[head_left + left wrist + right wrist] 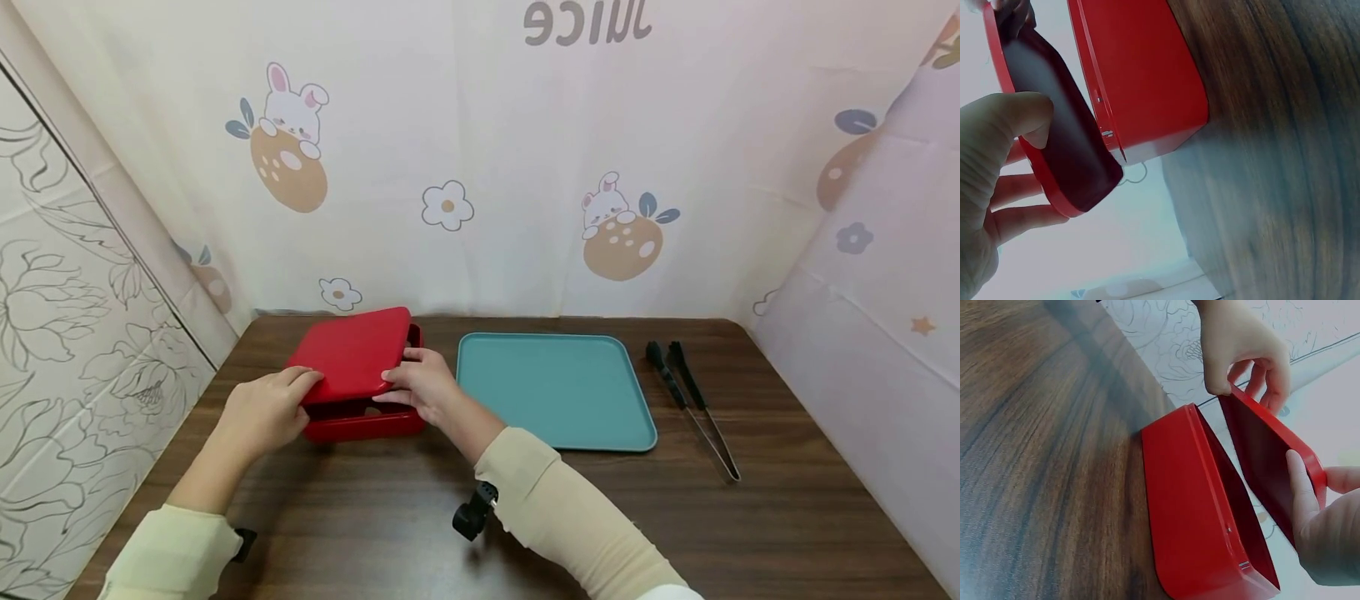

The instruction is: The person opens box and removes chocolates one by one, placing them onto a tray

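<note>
A red box [365, 428] stands at the left of the table, its red lid [351, 354] lifted and tilted above it. My left hand [264, 412] grips the lid's left front corner, thumb beneath and fingers on top, as the left wrist view shows. On the lid's right side, my right hand [426, 387] pinches the edge, with its thumb [1299, 481] against the lid's underside in the right wrist view. A dark gap shows between lid and box at the front. Something small and pale is glimpsed inside, too hidden to identify.
Right of the box lies a blue-green rectangular tray [555, 392]. Beyond it, tongs with black tips [666, 379] lie on the dark wooden table [750, 533]. A patterned cloth [510, 108] hangs behind the table, and more cloth borders both sides.
</note>
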A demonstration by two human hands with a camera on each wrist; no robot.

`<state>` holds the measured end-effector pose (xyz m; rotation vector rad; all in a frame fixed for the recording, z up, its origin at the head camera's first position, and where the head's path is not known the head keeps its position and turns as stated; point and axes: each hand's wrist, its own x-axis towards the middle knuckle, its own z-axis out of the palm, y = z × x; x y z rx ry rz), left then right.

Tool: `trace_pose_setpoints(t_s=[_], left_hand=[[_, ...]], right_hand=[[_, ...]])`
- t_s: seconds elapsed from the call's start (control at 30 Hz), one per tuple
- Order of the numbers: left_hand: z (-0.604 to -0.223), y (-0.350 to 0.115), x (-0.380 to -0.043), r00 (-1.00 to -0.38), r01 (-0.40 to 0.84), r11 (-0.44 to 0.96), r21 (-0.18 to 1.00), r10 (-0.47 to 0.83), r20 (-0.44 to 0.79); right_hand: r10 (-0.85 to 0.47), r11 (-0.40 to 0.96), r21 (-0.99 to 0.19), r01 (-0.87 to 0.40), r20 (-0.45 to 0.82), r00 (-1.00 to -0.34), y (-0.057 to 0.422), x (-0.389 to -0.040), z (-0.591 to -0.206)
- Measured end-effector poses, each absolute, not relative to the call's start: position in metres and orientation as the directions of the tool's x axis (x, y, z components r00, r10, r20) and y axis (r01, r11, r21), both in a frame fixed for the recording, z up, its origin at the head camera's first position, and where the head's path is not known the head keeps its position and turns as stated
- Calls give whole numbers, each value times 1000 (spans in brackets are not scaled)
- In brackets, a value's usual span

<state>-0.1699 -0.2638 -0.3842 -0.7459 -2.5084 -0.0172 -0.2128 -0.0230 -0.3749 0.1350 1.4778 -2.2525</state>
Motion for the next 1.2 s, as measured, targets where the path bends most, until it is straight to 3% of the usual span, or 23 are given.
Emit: trace_pose_setpoints(t_s=[0.17,0.33,0.53,0.63,0.73,0.8,0.87,0.93,1.03,1.2], left_hand=[[-387,-267,-166,-698,490,866,-97,456,552],[-391,-271,-158,-687,459,889,12,345,640],[-392,-268,-146,-801,281,906,317,39,598],[-392,-267,-142,-857,97,836,540,-205,473],[-392,-266,-140,-889,-75,555,828,-414,197],[-392,-266,-141,-892,-132,215,968,-452,-21],[-392,-266,-140,-903,-140,-165,976,-382,-194],[-393,-265,-139,-922,-140,-468,873,-260,-287],[-396,-264,-136,-956,-138,-709,691,-87,-280],[-403,-256,-134,-994,-14,-820,572,-48,-94]], right_hand=[[-279,-329,-861,389,-305,-911,-22,-210,-377],[-260,-343,-866,363,-284,-923,-20,-207,-380],[-265,-364,-868,339,-252,-931,-18,-203,-384],[-275,-378,-862,337,-243,-930,-18,-201,-385],[-282,-396,-854,337,-236,-930,-20,-199,-386],[-283,-410,-849,334,-230,-931,-22,-197,-385],[-288,-423,-844,330,-221,-932,-23,-195,-385],[-295,-430,-844,322,-206,-933,-25,-193,-384],[-305,-442,-840,316,-190,-933,-26,-191,-384],[-320,-457,-830,319,-181,-930,-27,-189,-385]])
